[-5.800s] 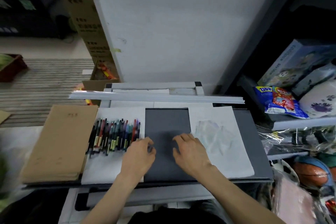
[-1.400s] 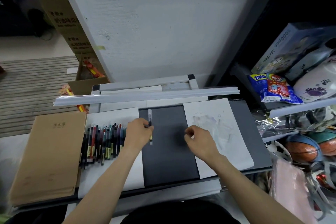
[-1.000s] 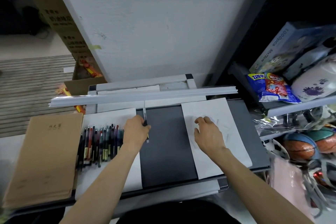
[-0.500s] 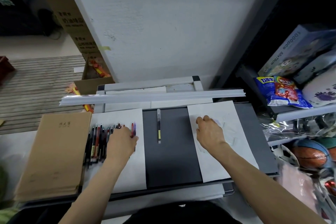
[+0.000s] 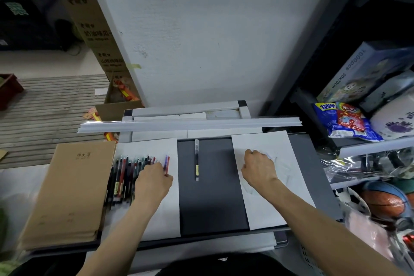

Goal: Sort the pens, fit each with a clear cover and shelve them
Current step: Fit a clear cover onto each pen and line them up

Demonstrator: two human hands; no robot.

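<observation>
Several coloured pens lie in a row on the left white sheet. My left hand rests over their right end, its fingers on a blue and a red pen. One black pen in a clear cover lies lengthwise on the dark mat. My right hand sits curled on the pile of clear covers on the right white sheet; whether it pinches a cover is hidden.
A stack of brown notebooks lies at the left. A long white rail crosses the back of the desk. Shelves at the right hold a snack bag, boxes and a basketball. Cardboard boxes stand behind.
My left hand set the covered black pen down on the dark mat and went back to the pen row. My right hand moved onto the clear covers.
</observation>
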